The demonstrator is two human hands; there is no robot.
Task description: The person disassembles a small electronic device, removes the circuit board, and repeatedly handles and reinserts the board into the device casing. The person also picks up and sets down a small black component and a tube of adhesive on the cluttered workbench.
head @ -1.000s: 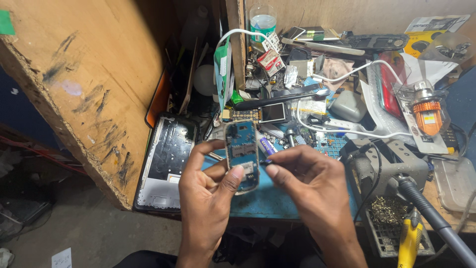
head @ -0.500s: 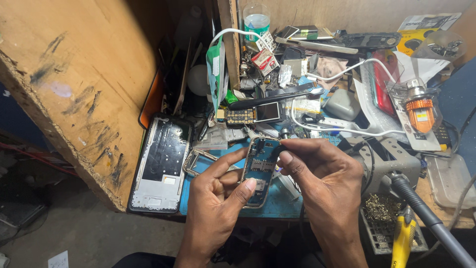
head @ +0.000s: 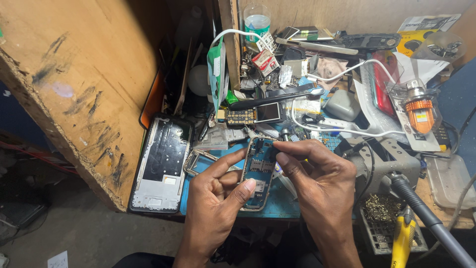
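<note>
hands, left gripping opened blue phone board, right pinching its top edge

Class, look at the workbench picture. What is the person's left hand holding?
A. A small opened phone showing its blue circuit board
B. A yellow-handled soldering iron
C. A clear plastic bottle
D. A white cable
A: the left hand grips the small opened phone with its blue board exposed, thumb across its lower part, while the right hand touches its upper end.
</note>
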